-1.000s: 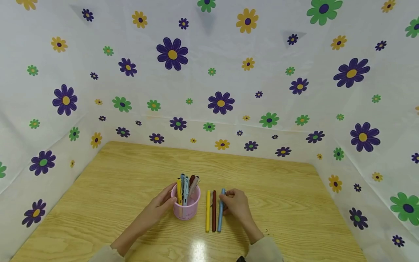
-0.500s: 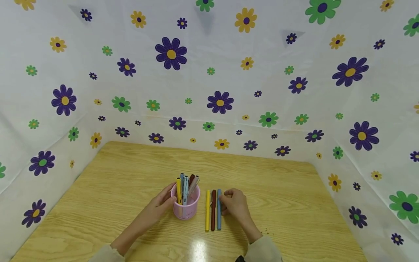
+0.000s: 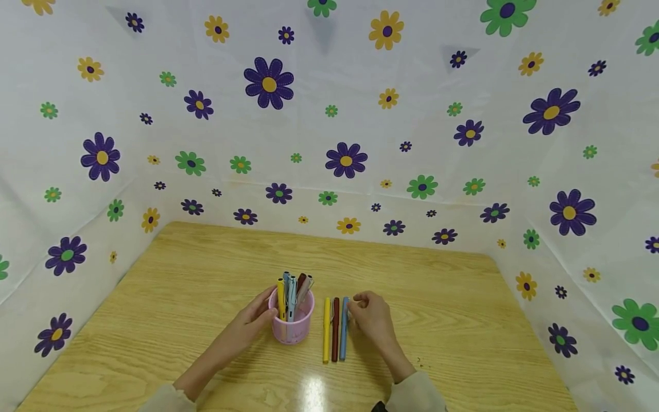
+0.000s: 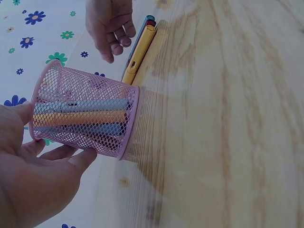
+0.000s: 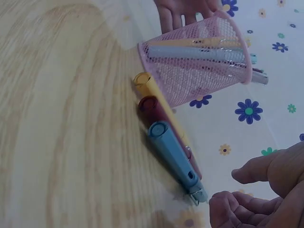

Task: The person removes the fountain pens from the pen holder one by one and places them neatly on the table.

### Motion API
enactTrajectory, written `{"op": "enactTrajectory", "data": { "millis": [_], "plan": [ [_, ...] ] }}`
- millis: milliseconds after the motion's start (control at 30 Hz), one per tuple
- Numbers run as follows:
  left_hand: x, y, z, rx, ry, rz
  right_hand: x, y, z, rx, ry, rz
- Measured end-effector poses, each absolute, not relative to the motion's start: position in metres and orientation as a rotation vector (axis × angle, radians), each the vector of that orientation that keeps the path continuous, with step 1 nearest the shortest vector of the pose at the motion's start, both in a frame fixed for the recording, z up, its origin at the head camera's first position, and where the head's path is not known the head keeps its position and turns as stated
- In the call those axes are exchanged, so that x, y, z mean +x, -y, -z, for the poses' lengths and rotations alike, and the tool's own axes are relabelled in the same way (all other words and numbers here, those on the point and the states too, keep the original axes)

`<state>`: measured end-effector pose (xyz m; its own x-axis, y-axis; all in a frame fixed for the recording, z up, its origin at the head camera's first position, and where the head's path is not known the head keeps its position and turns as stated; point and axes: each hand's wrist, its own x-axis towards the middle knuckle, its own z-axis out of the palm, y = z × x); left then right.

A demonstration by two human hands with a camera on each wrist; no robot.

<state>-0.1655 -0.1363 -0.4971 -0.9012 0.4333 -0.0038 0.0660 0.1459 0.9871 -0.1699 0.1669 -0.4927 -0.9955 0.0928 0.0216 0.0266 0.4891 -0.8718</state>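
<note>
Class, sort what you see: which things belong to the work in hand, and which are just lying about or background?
Job:
pink mesh cup, held by the left hand
pens inside it
yellow pen, dark red pen, blue pen
right hand beside them

Surroundings:
wooden table
flowered cloth
small specks

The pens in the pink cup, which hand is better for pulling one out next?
Probably the right hand. It looks free, with its fingers by the blue pen on the table, while the left hand is holding the pink cup.
</note>
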Motion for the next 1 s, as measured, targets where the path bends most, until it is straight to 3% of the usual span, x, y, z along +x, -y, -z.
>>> {"op": "enactTrajectory", "data": {
  "millis": [433, 1000],
  "plan": [
    [-0.165, 0.137, 0.498, 0.477, -2.134, -1.823, -0.172, -0.147, 0.479, -0.048, 2.518, -1.702],
    [-0.166, 0.137, 0.498, 0.528, -2.128, -1.833, -0.172, -0.104, 0.460, 0.268, 2.437, -1.684]
  ]
}}
